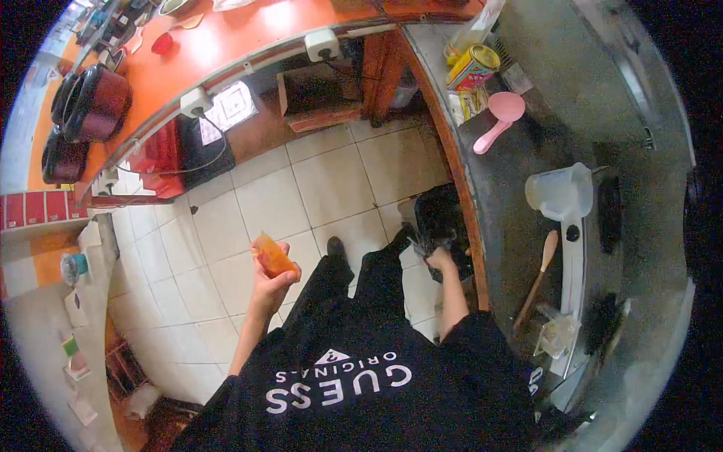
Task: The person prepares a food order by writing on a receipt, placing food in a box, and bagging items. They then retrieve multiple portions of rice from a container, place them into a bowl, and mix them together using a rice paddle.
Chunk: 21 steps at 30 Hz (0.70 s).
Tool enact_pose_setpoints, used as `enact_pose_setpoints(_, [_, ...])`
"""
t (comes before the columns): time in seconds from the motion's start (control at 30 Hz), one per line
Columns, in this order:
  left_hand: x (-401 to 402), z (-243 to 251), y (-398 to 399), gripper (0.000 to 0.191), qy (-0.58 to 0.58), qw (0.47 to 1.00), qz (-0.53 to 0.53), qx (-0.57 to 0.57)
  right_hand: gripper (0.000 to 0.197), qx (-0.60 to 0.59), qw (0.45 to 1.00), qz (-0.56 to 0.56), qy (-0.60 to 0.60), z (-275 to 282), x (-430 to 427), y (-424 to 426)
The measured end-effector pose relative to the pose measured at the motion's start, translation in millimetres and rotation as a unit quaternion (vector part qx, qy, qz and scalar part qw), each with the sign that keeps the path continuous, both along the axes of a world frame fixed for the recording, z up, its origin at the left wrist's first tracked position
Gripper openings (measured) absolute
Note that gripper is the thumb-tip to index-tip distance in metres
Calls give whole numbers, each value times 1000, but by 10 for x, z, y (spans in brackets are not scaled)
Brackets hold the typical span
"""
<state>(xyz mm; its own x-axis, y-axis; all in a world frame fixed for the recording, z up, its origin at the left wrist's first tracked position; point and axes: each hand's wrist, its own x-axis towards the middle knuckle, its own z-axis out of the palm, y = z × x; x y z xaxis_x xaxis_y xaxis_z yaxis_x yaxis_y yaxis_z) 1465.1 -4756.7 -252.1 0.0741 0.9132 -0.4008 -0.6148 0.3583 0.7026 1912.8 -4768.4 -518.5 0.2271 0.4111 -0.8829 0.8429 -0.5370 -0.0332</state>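
My left hand (273, 282) is raised over the tiled floor, its fingers closed around an orange, translucent item (275, 257) whose exact kind I cannot tell. Lower down on the right, my right hand (439, 259) reaches to a black plastic bag (443, 226) beside the counter's wooden edge. The fingers touch the bag's rim and seem to pinch it, though blur hides the grip. My dark shoe (335, 247) stands on the tiles between the two hands.
On the right counter lie a pink scoop (506, 110), a yellow tin (477, 65), a clear plastic measuring jug (565, 192) and a wooden-handled utensil (534, 285). An orange counter (226, 42) with dark red pots (99, 104) and sockets along its edge curves across the upper left; a cable hangs below.
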Motion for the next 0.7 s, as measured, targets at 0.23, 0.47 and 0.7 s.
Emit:
enact_pose_setpoints(0.23, [-857,-150,-88,96,11,998,62,-27,63,299,954,-12,31,1720,-906,-321])
enact_pose_setpoints(0.47, [-1566,-128,-207,79,21,988,151,33,46,528,803,-123,-247,2455,-407,21])
enact_pose_setpoints(0.7, [-2278,-75,-448,74,70,976,206,8,32,393,820,-84,-407,2011,181,215])
